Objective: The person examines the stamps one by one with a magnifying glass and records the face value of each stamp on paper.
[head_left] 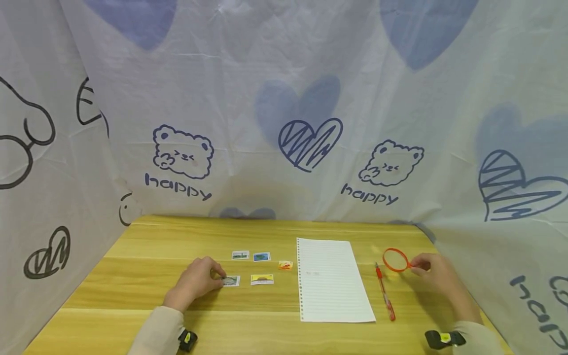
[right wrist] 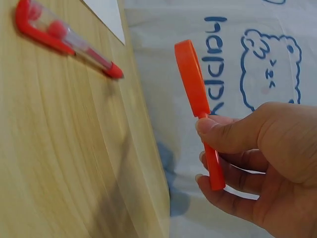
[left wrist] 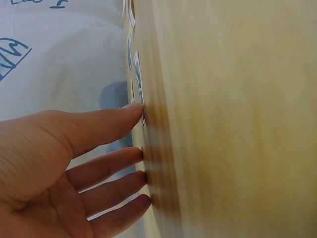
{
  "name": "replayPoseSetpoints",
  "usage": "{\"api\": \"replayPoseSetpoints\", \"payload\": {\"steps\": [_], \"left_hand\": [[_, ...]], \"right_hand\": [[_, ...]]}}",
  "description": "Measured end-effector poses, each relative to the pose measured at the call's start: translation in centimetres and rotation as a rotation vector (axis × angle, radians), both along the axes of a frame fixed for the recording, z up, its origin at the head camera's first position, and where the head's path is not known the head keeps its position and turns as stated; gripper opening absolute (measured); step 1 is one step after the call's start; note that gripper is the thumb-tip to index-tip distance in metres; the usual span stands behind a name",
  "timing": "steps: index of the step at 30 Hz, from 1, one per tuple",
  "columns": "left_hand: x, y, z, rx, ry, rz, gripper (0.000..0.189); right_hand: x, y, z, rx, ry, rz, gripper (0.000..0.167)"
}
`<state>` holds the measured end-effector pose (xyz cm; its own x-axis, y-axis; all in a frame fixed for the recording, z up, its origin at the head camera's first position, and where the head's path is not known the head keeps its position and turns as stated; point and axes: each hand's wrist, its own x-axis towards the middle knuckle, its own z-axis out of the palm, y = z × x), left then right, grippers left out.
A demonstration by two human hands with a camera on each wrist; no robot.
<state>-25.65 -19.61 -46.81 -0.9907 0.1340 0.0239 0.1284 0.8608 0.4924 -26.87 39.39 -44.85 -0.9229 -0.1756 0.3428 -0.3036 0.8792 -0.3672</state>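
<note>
My right hand [head_left: 432,268] holds a red-orange magnifying glass [right wrist: 193,79] by its handle, between thumb and fingers, with the round frame raised over the table's right side. On the left, my left hand [head_left: 199,278] rests at the left edge of a greenish postage stamp [head_left: 231,281]. In the left wrist view its thumb tip [left wrist: 133,111] touches that stamp and the other visible fingers reach loosely to the tabletop. Nearby lie a yellow stamp [head_left: 262,279], a green-and-white stamp [head_left: 240,255], a blue stamp [head_left: 262,257] and an orange-yellow stamp [head_left: 285,265].
A lined sheet of paper [head_left: 333,291] with punched holes along its left side lies mid-table. Between it and my right hand is a red pen [head_left: 385,293]. Printed white cloth [head_left: 248,172] hangs behind the wooden table [head_left: 248,325] and along both sides.
</note>
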Motion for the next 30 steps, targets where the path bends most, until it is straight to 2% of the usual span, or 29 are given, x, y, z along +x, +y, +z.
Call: {"api": "replayPoseSetpoints", "payload": {"steps": [6, 12, 21, 30], "left_hand": [[-0.1, 0.0, 0.0, 0.003, 0.003, -0.001, 0.013], [-0.1, 0.0, 0.1, 0.003, 0.012, -0.005, 0.013], [0.0, 0.1, 0.0, 0.005, 0.004, -0.008, 0.014], [0.1, 0.0, 0.3, -0.001, 0.005, -0.006, 0.014]], "right_hand": [[0.1, 1.3, 0.0, 0.015, -0.006, -0.039, 0.008], [0.1, 2.2, -0.1, 0.023, -0.054, -0.069, 0.007], [0.3, 3.8, -1.7, 0.033, -0.111, -0.123, 0.011], [-0.1, 4.3, -2.2, 0.036, -0.159, -0.156, 0.01]]}}
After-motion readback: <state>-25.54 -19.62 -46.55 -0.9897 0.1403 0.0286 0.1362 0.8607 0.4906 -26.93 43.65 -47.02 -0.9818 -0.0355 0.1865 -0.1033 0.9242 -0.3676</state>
